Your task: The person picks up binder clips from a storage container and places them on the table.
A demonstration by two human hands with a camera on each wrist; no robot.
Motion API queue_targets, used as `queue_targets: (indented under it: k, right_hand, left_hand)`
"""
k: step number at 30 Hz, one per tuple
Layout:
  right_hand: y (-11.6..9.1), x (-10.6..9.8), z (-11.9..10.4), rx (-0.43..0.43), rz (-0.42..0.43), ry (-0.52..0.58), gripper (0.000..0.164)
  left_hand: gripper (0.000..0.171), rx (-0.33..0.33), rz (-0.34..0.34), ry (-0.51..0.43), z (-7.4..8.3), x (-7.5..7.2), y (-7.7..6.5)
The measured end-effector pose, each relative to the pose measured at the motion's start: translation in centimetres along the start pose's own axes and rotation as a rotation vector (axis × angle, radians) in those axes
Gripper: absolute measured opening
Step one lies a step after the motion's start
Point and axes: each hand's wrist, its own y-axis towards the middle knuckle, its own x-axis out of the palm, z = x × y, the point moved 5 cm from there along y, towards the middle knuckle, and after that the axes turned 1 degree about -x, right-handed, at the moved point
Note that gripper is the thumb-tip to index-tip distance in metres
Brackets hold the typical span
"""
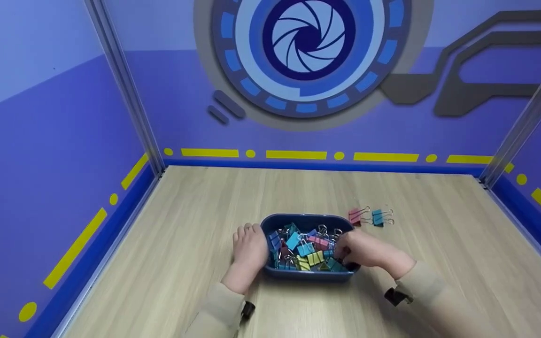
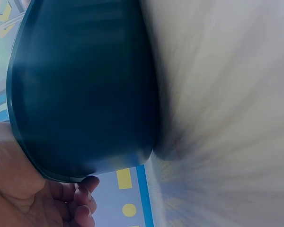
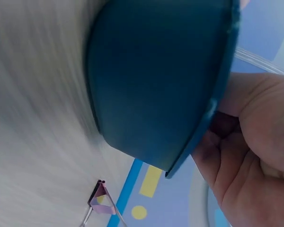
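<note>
A dark blue rectangular bin (image 1: 305,276) holds a jumble of binder clips (image 1: 305,249) in blue, teal, yellow, pink and red. At its left end my left hand (image 1: 250,245) grips the rim, its fingers (image 2: 84,203) curled at the outer corner and the thumb hidden. My right hand (image 1: 362,248) reaches over the right rim with bent fingers among the clips. In the right wrist view the bin wall (image 3: 156,85) hides those fingertips, so whether they pinch a clip cannot be told.
Behind the bin's right corner, a pink binder clip (image 1: 356,216) and a blue binder clip (image 1: 379,218) lie side by side on the wooden table (image 1: 195,202). Blue panels (image 1: 181,131) close off the back and both sides.
</note>
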Motion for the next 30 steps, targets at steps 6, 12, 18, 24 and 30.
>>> queue_targets:
  k: [6,12,18,24,30]
  right_hand:
    - [-0.4,-0.9,0.2,0.048,0.015,0.074,0.022]
    - [-0.7,-1.7,0.4,0.025,0.042,0.121,0.018]
    - [-0.8,-2.3,1.0,0.016,0.072,0.181,0.016]
    - [-0.8,-2.4,1.6,0.054,0.104,0.243,0.014]
    - [-0.9,-2.3,1.9,0.089,0.17,0.288,0.012]
  left_hand:
    - [0.02,-0.002,-0.004,-0.005,-0.1,0.1,0.1]
    - [0.016,0.023,0.047,0.007,0.0,0.0,-0.1]
    - [0.015,0.021,0.043,0.01,0.0,0.0,0.0]
    - [0.015,0.016,0.03,0.013,-0.1,0.0,0.1]
    - [0.017,0.015,0.02,-0.005,-0.1,0.0,0.1]
